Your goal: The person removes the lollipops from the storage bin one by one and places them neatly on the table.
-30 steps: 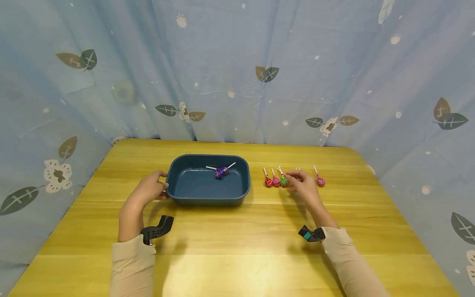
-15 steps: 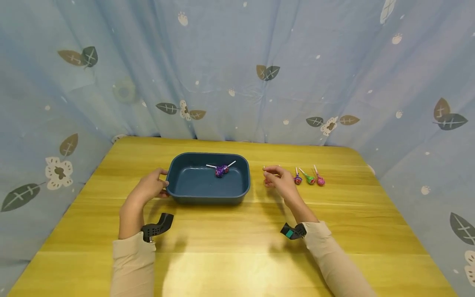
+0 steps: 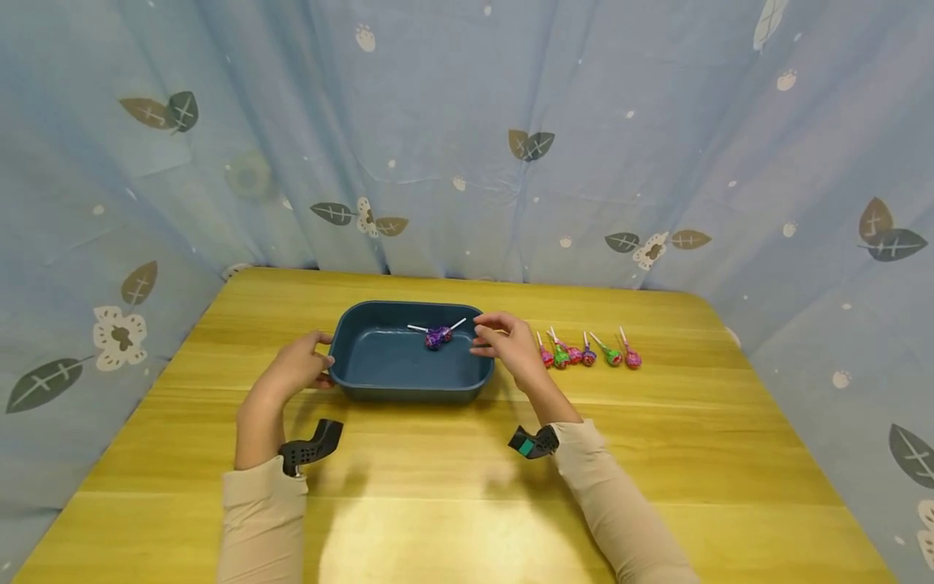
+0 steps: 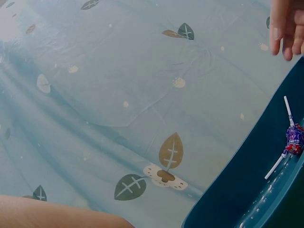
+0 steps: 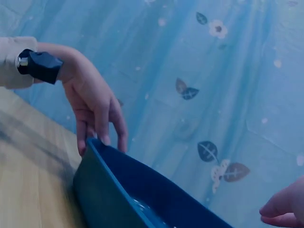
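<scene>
A dark blue plastic box (image 3: 416, 397) stands on the table, with two lollipops (image 3: 436, 337) in purple wrappers lying inside it. My left hand (image 3: 295, 369) holds the box's left edge, its fingers spread around the rim; the right wrist view shows these fingers (image 5: 102, 126) at the corner. My right hand (image 3: 511, 345) is over the box's right rim, fingers bent and apart, nothing visible between them. In the left wrist view, the right hand's fingers (image 4: 280, 33) hang down above the box. Several wrapped lollipops (image 3: 588, 355) lie in a row right of that hand.
The yellow wooden table (image 3: 409, 487) carries everything and ends at the back against a blue patterned curtain (image 3: 452, 162). Each wrist wears a black camera mount, such as the left mount (image 3: 310, 448).
My right hand has moved left along the lollipop row to the box's right rim, uncovering several lollipops; the red one at the row's left end is now out of sight. My left hand stays put.
</scene>
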The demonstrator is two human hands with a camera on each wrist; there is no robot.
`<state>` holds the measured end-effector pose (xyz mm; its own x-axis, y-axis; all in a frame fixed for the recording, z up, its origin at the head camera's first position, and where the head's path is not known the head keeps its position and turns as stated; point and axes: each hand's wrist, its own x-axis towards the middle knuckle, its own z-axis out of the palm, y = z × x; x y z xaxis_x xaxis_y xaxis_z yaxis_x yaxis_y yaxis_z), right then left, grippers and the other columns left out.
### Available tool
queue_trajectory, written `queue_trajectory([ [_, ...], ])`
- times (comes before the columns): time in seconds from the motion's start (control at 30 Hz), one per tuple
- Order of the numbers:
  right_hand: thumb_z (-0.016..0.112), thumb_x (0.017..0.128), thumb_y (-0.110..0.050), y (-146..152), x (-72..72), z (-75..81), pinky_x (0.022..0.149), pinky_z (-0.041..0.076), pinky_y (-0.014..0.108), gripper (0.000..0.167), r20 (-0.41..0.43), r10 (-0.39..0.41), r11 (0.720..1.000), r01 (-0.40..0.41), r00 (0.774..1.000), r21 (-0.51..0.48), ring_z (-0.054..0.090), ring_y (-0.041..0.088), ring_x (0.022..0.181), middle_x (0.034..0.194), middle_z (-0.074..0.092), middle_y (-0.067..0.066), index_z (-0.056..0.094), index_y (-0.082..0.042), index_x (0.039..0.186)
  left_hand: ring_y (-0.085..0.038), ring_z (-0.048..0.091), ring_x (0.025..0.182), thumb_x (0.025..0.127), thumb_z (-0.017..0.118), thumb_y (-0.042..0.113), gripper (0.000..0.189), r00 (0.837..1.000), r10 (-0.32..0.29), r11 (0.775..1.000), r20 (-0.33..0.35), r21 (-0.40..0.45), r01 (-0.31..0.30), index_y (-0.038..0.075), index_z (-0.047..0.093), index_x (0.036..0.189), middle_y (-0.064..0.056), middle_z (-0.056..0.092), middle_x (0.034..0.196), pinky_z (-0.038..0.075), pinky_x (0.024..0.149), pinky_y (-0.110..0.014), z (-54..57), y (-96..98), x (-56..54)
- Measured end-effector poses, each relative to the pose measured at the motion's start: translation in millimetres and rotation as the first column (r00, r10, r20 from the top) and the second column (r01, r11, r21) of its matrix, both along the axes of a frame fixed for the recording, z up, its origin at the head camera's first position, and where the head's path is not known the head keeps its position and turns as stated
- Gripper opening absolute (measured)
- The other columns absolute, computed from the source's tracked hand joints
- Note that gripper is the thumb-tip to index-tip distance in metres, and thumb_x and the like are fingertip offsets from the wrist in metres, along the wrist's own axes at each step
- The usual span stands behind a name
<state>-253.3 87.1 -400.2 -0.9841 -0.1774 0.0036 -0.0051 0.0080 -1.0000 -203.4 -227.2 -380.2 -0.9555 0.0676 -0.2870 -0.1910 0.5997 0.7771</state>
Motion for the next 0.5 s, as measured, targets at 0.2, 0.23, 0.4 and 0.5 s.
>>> queue_trajectory([
  [0.2,0.055,0.098,-0.004,-20,-3.1,1.0,0.083,0.055,0.041,0.029,0.016,0.093,0.992,-0.094,0.996,0.085,0.060,0.043,0.105,0.114,0.055,0.028,0.055,0.011,0.123,-0.036,0.066,0.085,0.101,0.043,0.001,0.047,1.000,-0.011,1.000,-0.010,-0.007,0.011,-0.014,0.026,0.143,-0.034,0.057,0.112,0.056,0.075,-0.042,2.1,-0.1,-0.3],
  [0.23,0.055,0.098,-0.005,-23,-4.3,0.1,0.083,0.055,0.041,0.029,0.020,0.107,0.989,-0.108,0.994,0.103,0.059,0.043,0.106,0.114,0.056,0.028,0.055,0.010,0.123,-0.035,0.066,0.085,0.101,0.043,0.001,0.047,1.000,-0.013,1.000,-0.011,-0.007,0.012,-0.014,0.026,0.143,-0.034,0.057,0.112,0.056,0.075,-0.042,2.2,-0.3,-0.3],
  [0.4,0.056,0.098,-0.007,-37,-9.5,-2.6,0.080,0.056,0.039,0.029,0.033,0.135,0.969,-0.139,0.990,0.202,0.061,0.039,0.106,0.113,0.059,0.020,0.056,0.009,0.122,-0.036,0.067,0.085,0.101,0.044,0.001,0.047,1.000,-0.011,1.000,-0.010,-0.010,0.011,-0.014,0.027,0.142,-0.033,0.058,0.110,0.056,0.074,-0.042,0.4,-0.4,0.2],
  [0.5,0.057,0.098,-0.007,-45,-12.6,-2.2,0.078,0.057,0.037,0.029,0.032,0.128,0.959,-0.132,0.991,0.252,0.062,0.036,0.104,0.112,0.061,0.018,0.057,0.008,0.122,-0.037,0.067,0.085,0.101,0.044,0.000,0.046,1.000,-0.007,1.000,-0.012,-0.008,0.007,-0.014,0.027,0.142,-0.033,0.058,0.110,0.056,0.075,-0.042,-0.3,-0.2,0.4],
])
